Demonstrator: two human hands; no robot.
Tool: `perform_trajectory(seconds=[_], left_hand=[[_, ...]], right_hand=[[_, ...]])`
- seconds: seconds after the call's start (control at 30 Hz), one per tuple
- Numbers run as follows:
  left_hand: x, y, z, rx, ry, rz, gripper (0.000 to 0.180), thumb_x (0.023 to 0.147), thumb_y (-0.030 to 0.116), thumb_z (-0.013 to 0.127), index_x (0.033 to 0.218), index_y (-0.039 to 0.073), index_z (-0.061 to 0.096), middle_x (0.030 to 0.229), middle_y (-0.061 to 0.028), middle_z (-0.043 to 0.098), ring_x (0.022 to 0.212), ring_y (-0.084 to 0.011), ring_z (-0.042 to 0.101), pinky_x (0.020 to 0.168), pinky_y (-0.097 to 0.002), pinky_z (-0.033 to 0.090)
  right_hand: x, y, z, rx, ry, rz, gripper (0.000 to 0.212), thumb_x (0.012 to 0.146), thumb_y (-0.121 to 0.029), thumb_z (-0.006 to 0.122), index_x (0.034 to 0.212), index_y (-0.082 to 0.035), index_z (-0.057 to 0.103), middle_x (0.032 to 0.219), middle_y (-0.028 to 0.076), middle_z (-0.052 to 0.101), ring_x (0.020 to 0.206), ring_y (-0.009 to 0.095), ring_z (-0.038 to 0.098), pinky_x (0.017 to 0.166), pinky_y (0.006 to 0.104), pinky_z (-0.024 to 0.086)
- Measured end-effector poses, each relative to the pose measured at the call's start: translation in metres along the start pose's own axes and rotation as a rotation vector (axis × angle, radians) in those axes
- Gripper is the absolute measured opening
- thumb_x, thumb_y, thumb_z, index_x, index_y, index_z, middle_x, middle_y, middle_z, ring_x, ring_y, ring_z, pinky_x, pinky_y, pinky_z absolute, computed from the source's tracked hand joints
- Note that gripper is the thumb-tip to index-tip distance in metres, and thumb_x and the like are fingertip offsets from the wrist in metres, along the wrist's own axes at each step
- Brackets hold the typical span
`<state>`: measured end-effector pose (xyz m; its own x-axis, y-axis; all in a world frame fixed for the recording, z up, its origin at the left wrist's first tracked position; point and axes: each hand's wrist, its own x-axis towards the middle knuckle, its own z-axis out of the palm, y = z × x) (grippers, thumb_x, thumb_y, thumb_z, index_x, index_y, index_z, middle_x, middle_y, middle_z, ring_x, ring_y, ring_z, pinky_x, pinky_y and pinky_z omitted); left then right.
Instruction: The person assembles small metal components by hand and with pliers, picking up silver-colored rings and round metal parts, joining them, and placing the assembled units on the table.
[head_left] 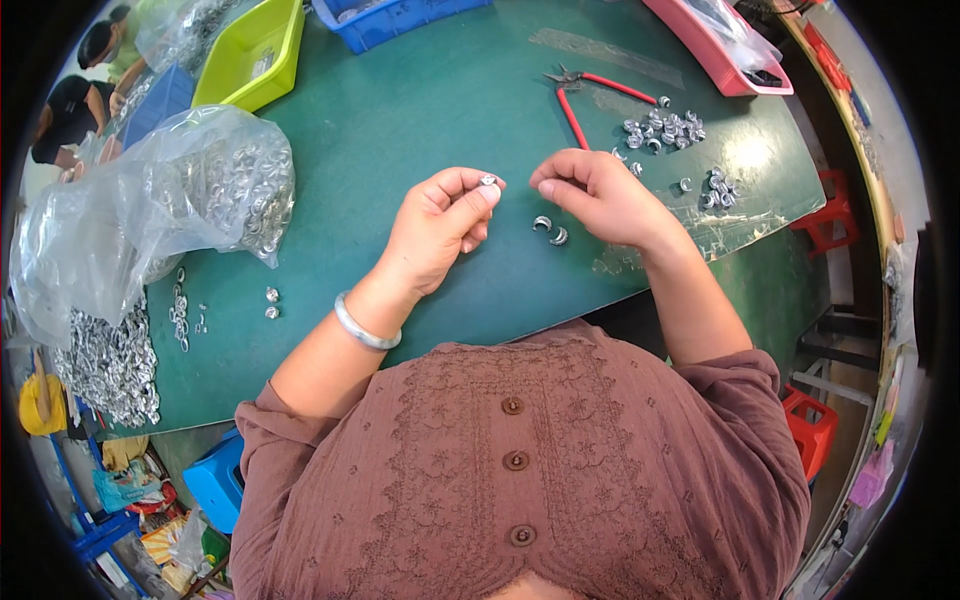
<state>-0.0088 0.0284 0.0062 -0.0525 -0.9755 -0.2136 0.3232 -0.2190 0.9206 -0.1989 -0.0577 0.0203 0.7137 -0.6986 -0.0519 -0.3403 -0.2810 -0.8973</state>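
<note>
My left hand (440, 218) pinches a small round silver metal piece (488, 181) between thumb and forefinger, above the green table. Just to its right is my right hand (598, 195), fingers curled and thumb against the forefinger; whatever it may hold is hidden. Two crescent-shaped silver pieces (558, 236) lie below the right fingers. Beyond that hand rests a pair of pliers with red handles (572, 120), its jaws spread. More small silver pieces (676, 130) are heaped right of the pliers, with a smaller cluster (718, 190) nearer me.
A clear plastic bag of silver parts (215, 185) sits at the left, above a heap of silver links (110, 365). Yellow-green (230, 75), blue (400, 22) and pink (700, 45) bins line the far side. Co-workers (80, 105) are at the far left.
</note>
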Motion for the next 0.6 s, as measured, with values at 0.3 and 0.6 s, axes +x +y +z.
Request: perform_trajectory(seconds=[0.3,0.6], left_hand=[[0.005,-0.001,-0.008,-0.389,-0.14,-0.07,0.02,0.083,0.007,0.047,0.1,-0.002,0.052,0.09,-0.0099,0.058,0.073,-0.0157,0.057,0.057,-0.0241,0.046],[0.002,-0.001,-0.004,-0.142,-0.065,-0.193,0.012,0.084,0.013,0.052,0.088,0.003,0.058,0.074,-0.0026,0.057,0.061,-0.0101,0.052,0.053,-0.0205,0.042]], right_hand=[[-0.009,0.001,0.004,-0.461,-0.077,-0.194,0.022,0.066,-0.009,0.065,0.084,0.0,0.058,0.074,0.012,0.054,0.065,0.027,0.052,0.062,0.0339,0.043],[-0.004,-0.008,0.01,0.233,-0.031,-0.06,0.013,0.077,-0.006,0.061,0.089,0.0,0.059,0.078,0.004,0.058,0.074,0.012,0.056,0.068,0.0236,0.044]])
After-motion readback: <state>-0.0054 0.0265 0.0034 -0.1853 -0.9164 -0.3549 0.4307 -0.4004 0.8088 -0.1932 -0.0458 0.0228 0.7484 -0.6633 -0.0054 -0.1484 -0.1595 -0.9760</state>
